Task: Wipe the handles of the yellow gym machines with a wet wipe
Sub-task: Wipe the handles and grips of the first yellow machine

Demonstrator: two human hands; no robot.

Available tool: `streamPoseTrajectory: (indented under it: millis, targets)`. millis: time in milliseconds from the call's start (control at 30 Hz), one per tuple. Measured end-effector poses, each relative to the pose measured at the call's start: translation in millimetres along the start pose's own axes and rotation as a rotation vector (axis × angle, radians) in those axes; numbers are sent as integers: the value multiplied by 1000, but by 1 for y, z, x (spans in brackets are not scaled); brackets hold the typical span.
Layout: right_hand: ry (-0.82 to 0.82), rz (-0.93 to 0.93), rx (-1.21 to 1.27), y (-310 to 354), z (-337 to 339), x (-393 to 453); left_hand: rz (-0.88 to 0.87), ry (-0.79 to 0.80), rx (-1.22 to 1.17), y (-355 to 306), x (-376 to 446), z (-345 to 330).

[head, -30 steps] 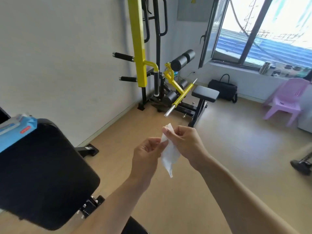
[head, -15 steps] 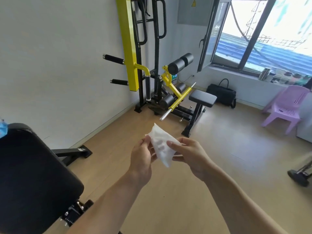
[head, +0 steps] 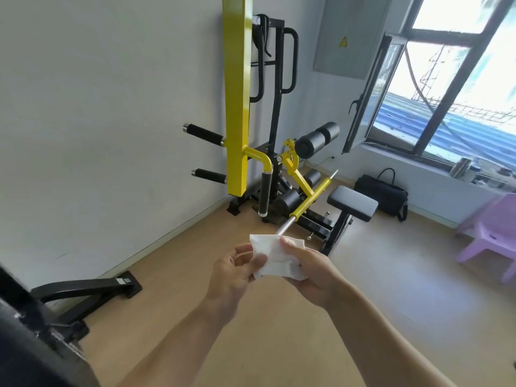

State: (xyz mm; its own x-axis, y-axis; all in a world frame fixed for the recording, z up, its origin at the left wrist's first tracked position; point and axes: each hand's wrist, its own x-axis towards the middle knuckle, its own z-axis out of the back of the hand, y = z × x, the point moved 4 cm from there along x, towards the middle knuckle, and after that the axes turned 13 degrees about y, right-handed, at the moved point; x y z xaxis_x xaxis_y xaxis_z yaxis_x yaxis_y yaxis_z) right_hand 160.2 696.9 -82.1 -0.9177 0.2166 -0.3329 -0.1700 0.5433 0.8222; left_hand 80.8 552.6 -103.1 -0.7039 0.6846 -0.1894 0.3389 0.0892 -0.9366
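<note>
Both hands meet at frame centre: left hand [head: 233, 270] and right hand [head: 312, 270] each pinch an edge of the wet wipe [head: 275, 258], spreading it flat between them. Wiping hasn't begun; this looks like preparation. Ahead at twelve o'clock stands the yellow gym machine [head: 237, 101], its black-gripped handle [head: 265, 194] well apart, so the next move calls for walking closer.

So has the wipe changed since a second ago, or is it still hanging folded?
Yes. The wet wipe is now spread between the left hand and right hand, raised until its top edge meets the silver bar tip.
</note>
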Motion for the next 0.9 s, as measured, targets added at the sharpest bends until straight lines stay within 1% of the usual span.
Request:
streamPoseTrajectory:
  millis: [100, 167, 267, 333, 400, 433, 533, 567, 600, 667, 733, 800, 900]
  targets:
    - [-129, 79, -66, 29, -3, 44, -21, -98, 69, -18, 34, 32]
    - [-272, 138, -84, 42, 5, 74, -40, -148, 129, -31, 54, 45]
    - [-486, 229, -40, 64, 18, 114, -118, -145, 233, -51, 90, 51]
    - [-558, 321, -85, 79, 21, 136, -161, -108, 311, -62, 117, 47]
    - [-539, 391, -196, 88, 22, 160, -175, -71, 389, -73, 147, 38]
    - [-482, 423, -262, 92, 19, 173, -192, -59, 416, -79, 163, 33]
    - [-205, 455, -455, 86, 14, 209, -206, -61, 484, -95, 208, 18]
    - [-117, 484, -470, 80, 15, 218, -198, -56, 515, -98, 221, 14]
    - [-65, 520, -471, 73, 19, 223, -184, -53, 549, -100, 231, 10]
    - [-79, 588, -510, 65, 34, 230, -164, -56, 596, -103, 250, 5]
    - [-159, 612, -671, 71, 47, 241, -142, -59, 590, -107, 266, 2]
    - [-194, 589, -818, 81, 52, 258, -122, -74, 575, -107, 278, 0]
    - [-173, 558, -918, 90, 52, 272, -130, -109, 593, -102, 288, 2]
